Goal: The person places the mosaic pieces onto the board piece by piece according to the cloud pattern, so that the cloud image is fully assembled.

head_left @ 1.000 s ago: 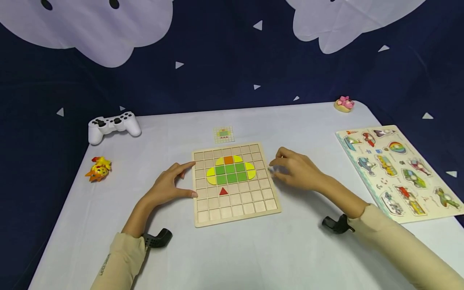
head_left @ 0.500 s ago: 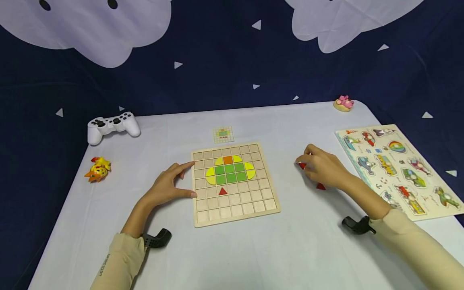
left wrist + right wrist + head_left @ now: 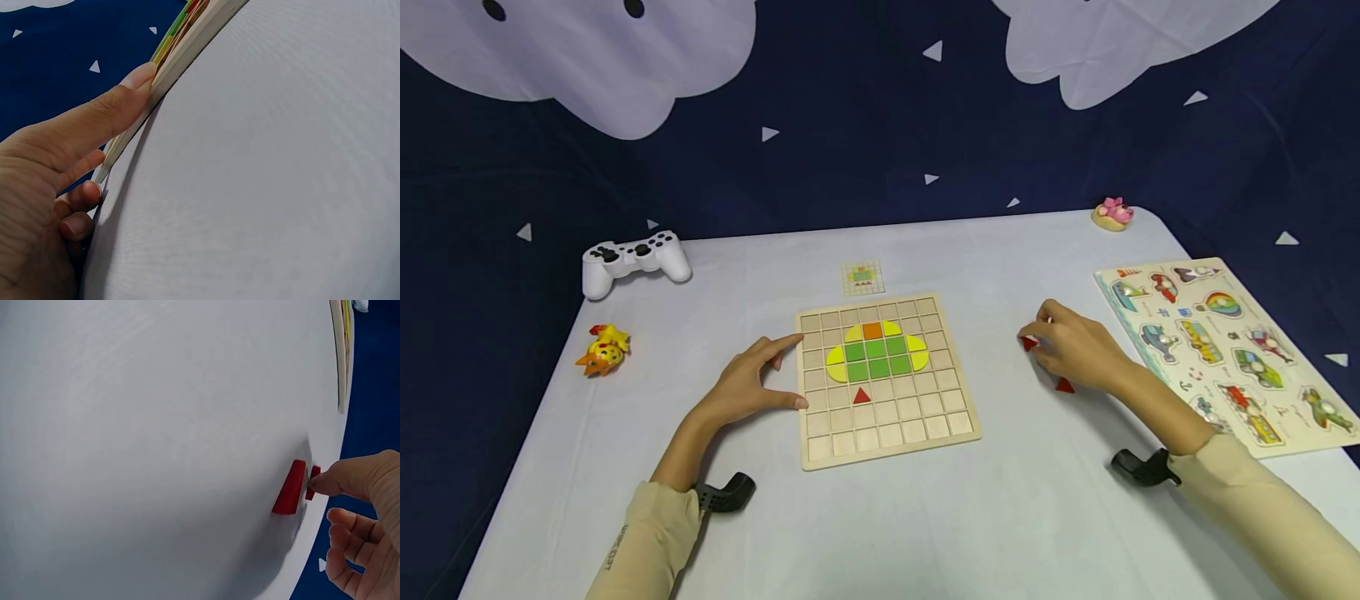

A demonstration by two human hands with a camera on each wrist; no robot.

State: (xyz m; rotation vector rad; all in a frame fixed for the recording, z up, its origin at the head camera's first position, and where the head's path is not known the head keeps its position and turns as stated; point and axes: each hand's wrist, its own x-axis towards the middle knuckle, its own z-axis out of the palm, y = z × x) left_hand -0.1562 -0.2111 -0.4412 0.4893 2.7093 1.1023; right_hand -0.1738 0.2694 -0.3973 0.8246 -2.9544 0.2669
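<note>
Two small flat red triangles: one at the right hand's fingertips, the other at its 5 o'clock, both on the white table. Plenty of bare table between them and the wooden grid board at 9 o'clock. Right fingers curl, pinching one triangle's edge. Left hand lies relaxed, thumb and forefinger touching the board's left edge.

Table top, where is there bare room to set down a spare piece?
Bare cloth lies along the near edge of the table below the grid board, and between the white controller and the pattern card. It is crowded between the board and the vehicle puzzle, where the right hand touches red triangles.
</note>
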